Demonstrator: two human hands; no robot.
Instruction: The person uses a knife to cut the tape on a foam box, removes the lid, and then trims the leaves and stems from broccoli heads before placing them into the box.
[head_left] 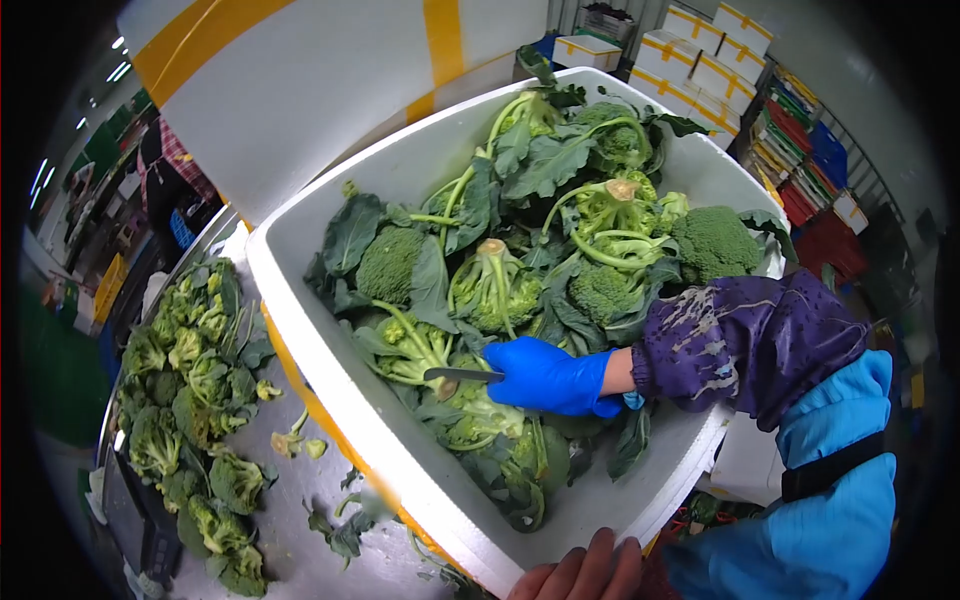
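Note:
My right hand (550, 377), in a blue glove, is closed round a knife (462, 375) whose short blade points left. It is inside a white foam box (340, 395), over the broccoli. Under and beside the glove lies a pale, cut-looking broccoli head (480, 415) with leaves. Next to it, a head with its cut stem up (493, 285) lies among several other leafy broccoli heads (390, 265). My left hand (580, 572), bare, shows only its fingers at the bottom edge, curled over the near rim of the box.
On the metal table (310, 500) at left lies a pile of broccoli (205, 400) with loose leaves (345, 530). A taped foam box (350, 80) stands behind mine. More foam boxes (700, 65) and stacked crates (790, 140) stand at back right. A person (170, 180) is at far left.

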